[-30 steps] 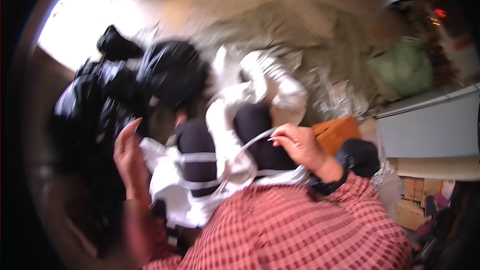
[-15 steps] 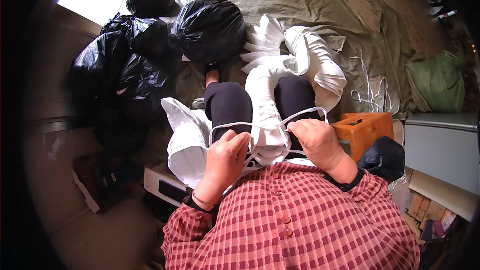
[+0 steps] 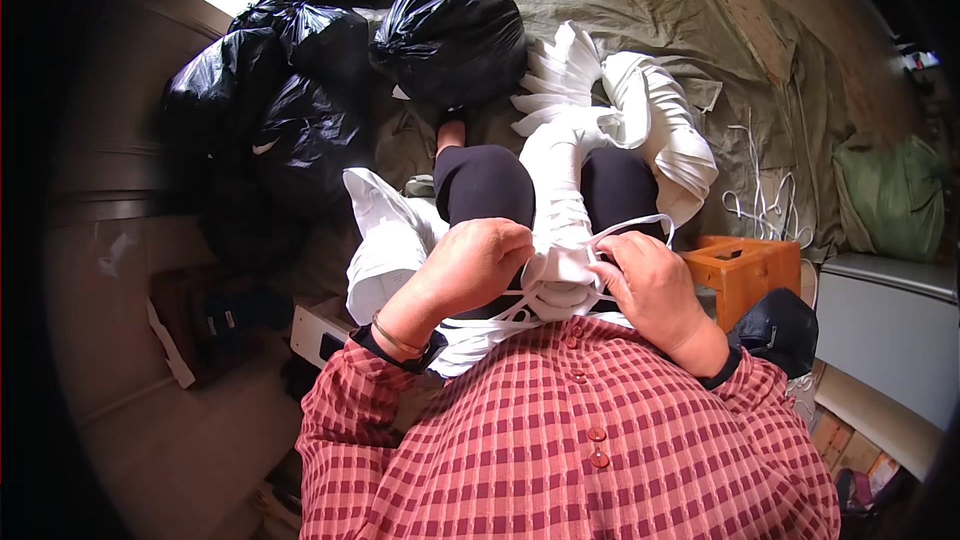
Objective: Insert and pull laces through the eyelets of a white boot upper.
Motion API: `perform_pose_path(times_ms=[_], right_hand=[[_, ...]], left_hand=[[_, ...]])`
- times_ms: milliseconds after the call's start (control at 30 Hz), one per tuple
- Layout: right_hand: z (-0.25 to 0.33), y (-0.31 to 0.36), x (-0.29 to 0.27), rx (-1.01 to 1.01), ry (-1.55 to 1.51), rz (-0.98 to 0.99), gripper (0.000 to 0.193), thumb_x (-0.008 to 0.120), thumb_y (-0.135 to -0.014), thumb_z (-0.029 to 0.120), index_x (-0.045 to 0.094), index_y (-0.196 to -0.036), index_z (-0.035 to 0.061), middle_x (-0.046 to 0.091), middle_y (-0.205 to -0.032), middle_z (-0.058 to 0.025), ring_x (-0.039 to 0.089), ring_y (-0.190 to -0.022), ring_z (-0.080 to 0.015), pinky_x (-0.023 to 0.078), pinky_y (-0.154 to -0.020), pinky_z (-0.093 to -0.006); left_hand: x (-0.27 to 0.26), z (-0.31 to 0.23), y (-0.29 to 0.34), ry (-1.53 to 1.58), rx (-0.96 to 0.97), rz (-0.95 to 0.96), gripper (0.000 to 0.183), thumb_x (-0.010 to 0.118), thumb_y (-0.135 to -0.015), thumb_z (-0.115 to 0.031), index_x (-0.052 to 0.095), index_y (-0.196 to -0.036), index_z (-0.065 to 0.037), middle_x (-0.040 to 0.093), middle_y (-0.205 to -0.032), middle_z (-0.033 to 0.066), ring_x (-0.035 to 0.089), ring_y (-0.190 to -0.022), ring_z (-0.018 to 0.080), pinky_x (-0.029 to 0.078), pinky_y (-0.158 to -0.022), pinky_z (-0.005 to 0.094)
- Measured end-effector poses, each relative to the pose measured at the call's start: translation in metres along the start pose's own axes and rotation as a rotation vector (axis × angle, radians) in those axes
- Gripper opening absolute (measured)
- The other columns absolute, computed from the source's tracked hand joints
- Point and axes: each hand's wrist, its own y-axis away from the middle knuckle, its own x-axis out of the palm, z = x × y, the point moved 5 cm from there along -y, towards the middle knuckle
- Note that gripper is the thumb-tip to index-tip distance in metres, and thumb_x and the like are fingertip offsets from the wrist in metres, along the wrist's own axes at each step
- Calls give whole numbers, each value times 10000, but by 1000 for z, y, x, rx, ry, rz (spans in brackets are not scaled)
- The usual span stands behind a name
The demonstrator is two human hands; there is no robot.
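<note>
A white shoe upper (image 3: 563, 262) lies in my lap between my knees, its laced part pointing away from me. On its left side my left hand (image 3: 470, 268) is closed in a pinch; the back of the hand hides what is between the fingertips. My right hand (image 3: 655, 290) is closed at the upper's right edge, thumb and fingers pinching a white shoelace (image 3: 655, 219). The lace loops above that hand. More white lace strands cross below the upper, near my shirt.
Stacked white uppers (image 3: 665, 130) fan out beyond my knees, and more white pieces (image 3: 385, 250) lie left. Black bags (image 3: 450, 45) stand far left. To the right are a wooden stool (image 3: 745, 265), loose laces (image 3: 765, 210), a green bag (image 3: 890, 195) and a grey box (image 3: 885, 325).
My left hand has moved right and up, to the upper's side. The lace stretched across the upper is no longer seen there. My right hand stays by the right edge; the whole view has shifted slightly.
</note>
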Motion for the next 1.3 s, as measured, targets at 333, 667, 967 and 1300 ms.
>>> perform_pose_path(times_ms=[333, 667, 967, 1300], right_hand=[[11, 10, 14, -48, 215, 1, 313, 738, -952, 151, 665, -1189, -40, 646, -965, -145, 670, -893, -326, 570, -789, -434], [17, 5, 24, -251, 359, -81, 168, 642, -890, 224, 644, -1011, 107, 672, -908, -56, 665, -807, -228, 537, -613, -355], [17, -6, 46, -163, 545, 8, 139, 677, -854, 207, 663, -931, 91, 659, -864, -59, 671, -754, -214, 561, -659, -328], [45, -9, 0, -282, -642, 273, 65, 662, -977, 95, 666, -1029, 55, 596, -1153, -106, 573, -1151, -276, 456, -1003, -421]], left_hand=[[6, 1, 0, 4, -91, -3, 153, 645, -955, -136, 703, -862, -29, 725, -899, 182, 724, -854, 418, 570, -751, 496], [29, -16, 14, -295, -61, -104, 209, 708, -948, -196, 616, -1029, -26, 670, -966, 199, 692, -875, 450, 548, -728, 526], [42, -31, 27, -325, 122, -487, 101, 662, -926, -19, 615, -1013, 3, 622, -962, 220, 627, -844, 451, 504, -722, 536], [44, -15, 20, -750, 83, 52, 290, 710, -815, -193, 680, -1054, -32, 604, -1052, 147, 596, -1060, 353, 458, -876, 492]])
